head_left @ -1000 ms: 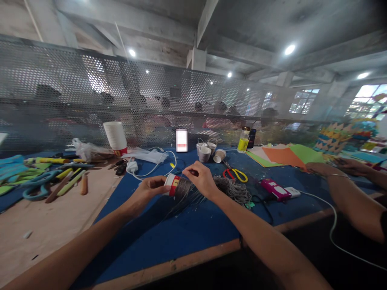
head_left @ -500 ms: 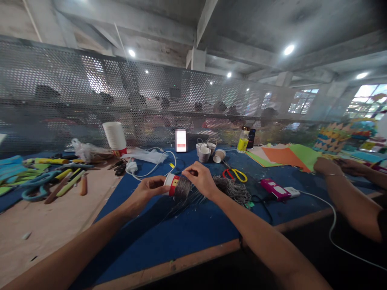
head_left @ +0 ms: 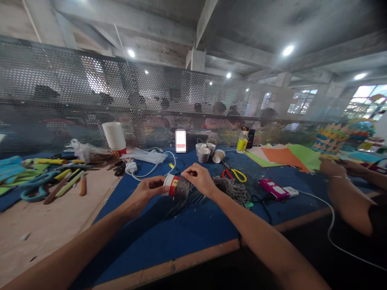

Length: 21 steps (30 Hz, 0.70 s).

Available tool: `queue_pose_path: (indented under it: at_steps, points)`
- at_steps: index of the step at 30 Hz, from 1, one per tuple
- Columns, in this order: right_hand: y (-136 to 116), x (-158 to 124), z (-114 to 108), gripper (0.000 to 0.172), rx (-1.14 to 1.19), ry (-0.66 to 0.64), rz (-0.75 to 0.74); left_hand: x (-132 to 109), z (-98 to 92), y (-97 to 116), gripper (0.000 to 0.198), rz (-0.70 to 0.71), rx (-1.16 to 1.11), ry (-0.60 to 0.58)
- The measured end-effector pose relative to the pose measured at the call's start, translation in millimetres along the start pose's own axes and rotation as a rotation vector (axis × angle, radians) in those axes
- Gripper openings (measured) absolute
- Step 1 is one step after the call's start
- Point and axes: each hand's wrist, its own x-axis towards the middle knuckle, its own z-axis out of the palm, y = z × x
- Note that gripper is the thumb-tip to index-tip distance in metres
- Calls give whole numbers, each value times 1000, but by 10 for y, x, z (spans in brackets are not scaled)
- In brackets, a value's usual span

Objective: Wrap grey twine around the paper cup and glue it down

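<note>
My left hand [head_left: 147,190] grips a paper cup [head_left: 173,185] with a red and yellow band, held on its side above the blue mat [head_left: 187,229]. Grey string [head_left: 182,189] is wound round the cup, and loose strands hang down from it. My right hand [head_left: 198,179] sits on top of the cup with its fingers pinched on the string. Just right of my hands lies a heap of the same grey string [head_left: 233,189].
Scissors with red and yellow handles [head_left: 233,174], small cups [head_left: 207,152], a yellow bottle [head_left: 242,141], a stack of white cups [head_left: 114,137], a pink device [head_left: 273,188] with a white cable, coloured paper [head_left: 286,157]. Tools lie at left [head_left: 45,177]. Another person's arms [head_left: 347,189] work at right. A mesh screen [head_left: 90,92] stands behind.
My hands and the cup have hardly moved. The other person's hand at the right has shifted a little to the right.
</note>
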Motion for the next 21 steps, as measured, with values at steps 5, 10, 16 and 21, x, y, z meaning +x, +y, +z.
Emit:
queue_pose_path:
  at_steps: [5, 10, 16, 21]
  points:
    - [47, 20, -1, 14, 9, -47, 41, -3, 11, 5, 17, -15, -4, 2]
    - [88, 46, -5, 14, -15, -98, 73, -17, 32, 20, 18, -47, -36, -1]
    - [126, 76, -2, 14, -37, -151, 122, 0, 8, -37, 21, -68, -59, 5]
    - [209, 90, 5, 15, -25, -171, 132, -3, 14, -34, 21, -88, -90, -10]
